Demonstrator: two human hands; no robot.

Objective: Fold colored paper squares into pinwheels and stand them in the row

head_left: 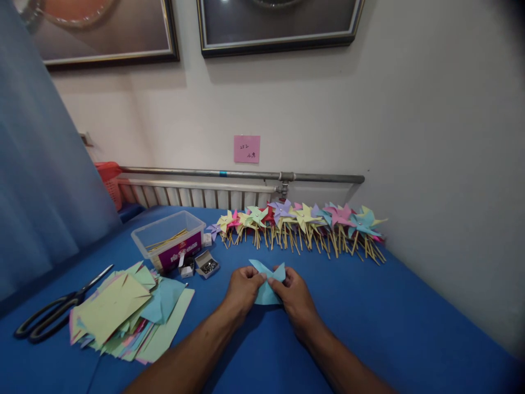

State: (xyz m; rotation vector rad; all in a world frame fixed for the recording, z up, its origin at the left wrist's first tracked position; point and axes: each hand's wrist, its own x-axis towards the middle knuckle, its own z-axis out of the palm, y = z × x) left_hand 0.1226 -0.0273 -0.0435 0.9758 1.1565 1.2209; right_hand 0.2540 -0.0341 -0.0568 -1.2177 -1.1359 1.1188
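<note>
A light blue paper square (266, 289), partly folded, lies on the blue table (369, 317) in front of me. My left hand (241, 290) pinches its left side and my right hand (296, 298) pinches its right side, fingertips meeting near the paper's middle. Two corners of the paper stick up between the hands. A row of finished paper pinwheels (299, 221) on wooden sticks lies along the wall behind.
A stack of coloured paper squares (127, 314) sits at the left, with black scissors (53, 314) beyond it. A clear plastic box (170, 239) holding sticks and two small open boxes of pins (200, 266) stand behind the stack. A radiator (197, 194) runs along the wall.
</note>
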